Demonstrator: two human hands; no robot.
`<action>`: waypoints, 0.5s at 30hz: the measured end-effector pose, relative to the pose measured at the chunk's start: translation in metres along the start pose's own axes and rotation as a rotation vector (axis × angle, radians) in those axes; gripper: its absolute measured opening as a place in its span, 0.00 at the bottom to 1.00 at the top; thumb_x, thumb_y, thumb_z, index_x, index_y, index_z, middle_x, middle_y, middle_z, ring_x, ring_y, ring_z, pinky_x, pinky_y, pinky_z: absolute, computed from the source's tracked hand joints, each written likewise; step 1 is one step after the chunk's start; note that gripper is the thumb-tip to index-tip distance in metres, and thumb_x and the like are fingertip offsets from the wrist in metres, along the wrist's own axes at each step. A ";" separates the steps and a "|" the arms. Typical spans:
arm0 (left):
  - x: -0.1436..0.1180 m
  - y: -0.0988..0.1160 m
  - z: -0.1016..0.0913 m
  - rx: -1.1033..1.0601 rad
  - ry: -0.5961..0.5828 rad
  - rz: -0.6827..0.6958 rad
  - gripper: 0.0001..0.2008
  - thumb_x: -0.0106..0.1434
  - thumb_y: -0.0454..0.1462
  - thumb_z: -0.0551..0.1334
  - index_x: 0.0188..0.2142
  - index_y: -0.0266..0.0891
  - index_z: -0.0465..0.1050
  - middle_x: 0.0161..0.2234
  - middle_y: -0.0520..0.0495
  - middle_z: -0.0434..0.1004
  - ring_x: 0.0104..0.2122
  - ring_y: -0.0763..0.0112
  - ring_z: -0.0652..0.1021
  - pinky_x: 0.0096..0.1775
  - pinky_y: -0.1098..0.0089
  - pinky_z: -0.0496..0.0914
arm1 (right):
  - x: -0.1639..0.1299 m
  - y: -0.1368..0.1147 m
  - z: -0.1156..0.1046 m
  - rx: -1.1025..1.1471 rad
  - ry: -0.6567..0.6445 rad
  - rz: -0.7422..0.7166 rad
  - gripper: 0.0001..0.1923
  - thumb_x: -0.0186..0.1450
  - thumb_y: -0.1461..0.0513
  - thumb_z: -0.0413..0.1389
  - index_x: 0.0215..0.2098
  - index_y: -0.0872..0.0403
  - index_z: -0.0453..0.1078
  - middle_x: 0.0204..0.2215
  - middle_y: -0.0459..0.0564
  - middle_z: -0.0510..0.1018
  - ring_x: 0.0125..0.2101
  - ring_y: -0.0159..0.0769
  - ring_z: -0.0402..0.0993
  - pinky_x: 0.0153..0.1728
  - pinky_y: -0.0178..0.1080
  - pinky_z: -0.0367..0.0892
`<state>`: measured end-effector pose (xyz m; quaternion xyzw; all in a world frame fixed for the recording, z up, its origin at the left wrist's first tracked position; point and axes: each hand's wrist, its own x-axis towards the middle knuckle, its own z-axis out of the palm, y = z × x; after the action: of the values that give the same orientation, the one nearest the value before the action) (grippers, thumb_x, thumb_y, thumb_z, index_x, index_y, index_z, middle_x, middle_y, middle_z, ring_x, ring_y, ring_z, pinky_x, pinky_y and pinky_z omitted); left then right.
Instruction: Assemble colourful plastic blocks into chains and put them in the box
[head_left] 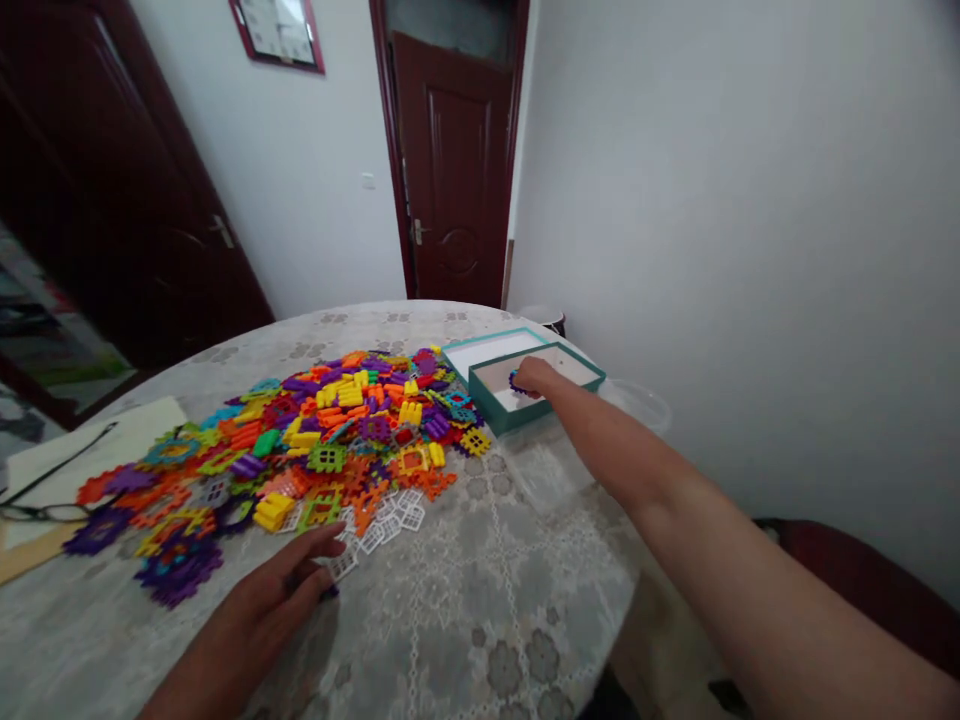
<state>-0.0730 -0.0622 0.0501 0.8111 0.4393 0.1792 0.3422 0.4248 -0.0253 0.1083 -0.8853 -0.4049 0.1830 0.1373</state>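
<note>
White walls and a dark red door (pixel 456 170) stand behind a round surface (pixel 465 600) under a pale patterned cloth. At the teal box (pixel 551 390), the right hand (pixel 534 377) has its fingers curled around a small purple piece (pixel 514 383), holding it just inside the box's near-left corner; most of the piece is hidden by the fingers, so its shape is hard to make out. A white-lined lid (pixel 487 352) lies touching the box on its far-left side. Left of the box spreads a heap of coloured plastic pieces (pixel 300 440), some white grid pieces (pixel 390 520) at its near edge. Well away from the box, at the near edge of the heap, the left hand (pixel 277 590) lies palm down, fingers loosely spread and flat on the cloth, fingertips touching a white piece; something dark shows under them, too hidden to name. Right of the box a clear plastic lid or tub (pixel 637 405) is faint against the wall. Far left of the box, glasses (pixel 52 490) rest on paper, cut off by the frame.
</note>
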 end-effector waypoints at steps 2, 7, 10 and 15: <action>0.002 -0.005 0.001 0.014 0.011 -0.003 0.29 0.64 0.57 0.63 0.58 0.47 0.79 0.54 0.44 0.85 0.48 0.54 0.86 0.47 0.64 0.82 | 0.010 0.003 0.006 0.020 -0.021 0.010 0.19 0.72 0.55 0.64 0.53 0.62 0.75 0.51 0.61 0.79 0.48 0.43 0.80 0.50 0.45 0.77; 0.007 -0.011 0.005 0.002 0.004 -0.011 0.29 0.63 0.57 0.65 0.57 0.47 0.80 0.56 0.45 0.84 0.51 0.51 0.86 0.48 0.64 0.83 | 0.024 -0.001 0.014 0.070 -0.105 0.021 0.19 0.73 0.55 0.64 0.53 0.61 0.75 0.49 0.58 0.80 0.46 0.42 0.81 0.48 0.45 0.78; 0.009 -0.006 0.006 0.006 0.001 -0.013 0.30 0.62 0.58 0.65 0.57 0.47 0.81 0.56 0.44 0.85 0.50 0.51 0.86 0.48 0.63 0.83 | 0.025 -0.010 0.018 0.106 -0.184 0.009 0.12 0.68 0.60 0.67 0.42 0.63 0.78 0.32 0.54 0.83 0.35 0.42 0.83 0.38 0.39 0.78; 0.008 -0.006 0.005 0.003 -0.013 -0.009 0.31 0.63 0.58 0.64 0.60 0.48 0.79 0.56 0.45 0.84 0.51 0.50 0.86 0.49 0.61 0.83 | 0.017 -0.021 0.018 0.200 -0.307 -0.073 0.09 0.63 0.61 0.69 0.33 0.60 0.79 0.22 0.50 0.81 0.26 0.36 0.80 0.33 0.33 0.77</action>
<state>-0.0692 -0.0558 0.0419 0.8109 0.4408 0.1716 0.3444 0.4131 0.0029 0.0974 -0.8137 -0.4326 0.3501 0.1678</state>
